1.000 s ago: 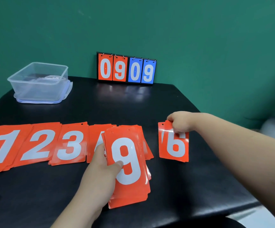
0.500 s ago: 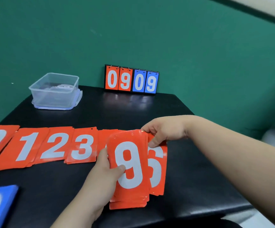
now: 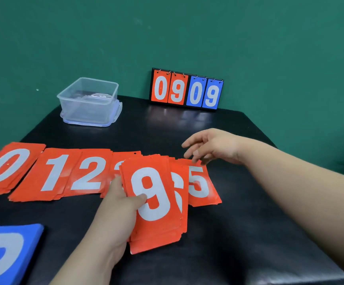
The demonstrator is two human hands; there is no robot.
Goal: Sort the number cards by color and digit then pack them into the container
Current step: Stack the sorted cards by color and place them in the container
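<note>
My left hand [image 3: 117, 210] grips a thick stack of red number cards [image 3: 154, 204] with a 9 on top, held just above the black table [image 3: 239, 233]. A red 6 card [image 3: 180, 192] peeks out along the stack's right edge. To the right of it a red 5 card [image 3: 201, 185] lies flat. My right hand [image 3: 212, 147] hovers over the top edge of the 5 card with its fingers spread and nothing in them. Red piles lie in a row to the left: 0 [image 3: 8, 167], 1 [image 3: 51, 173], 2 [image 3: 88, 175], and a 3 pile [image 3: 125, 158] mostly hidden by the stack.
A clear plastic container [image 3: 88, 99] sits on its lid at the back left of the table. A small flip scoreboard [image 3: 185, 89] reading 0909 stands against the green wall. A blue card stack [image 3: 8, 251] lies at the near left corner.
My right hand carried the 6 card from the right over to the held stack, then let go. It now hovers open over a 5 card. The view has shifted left.
</note>
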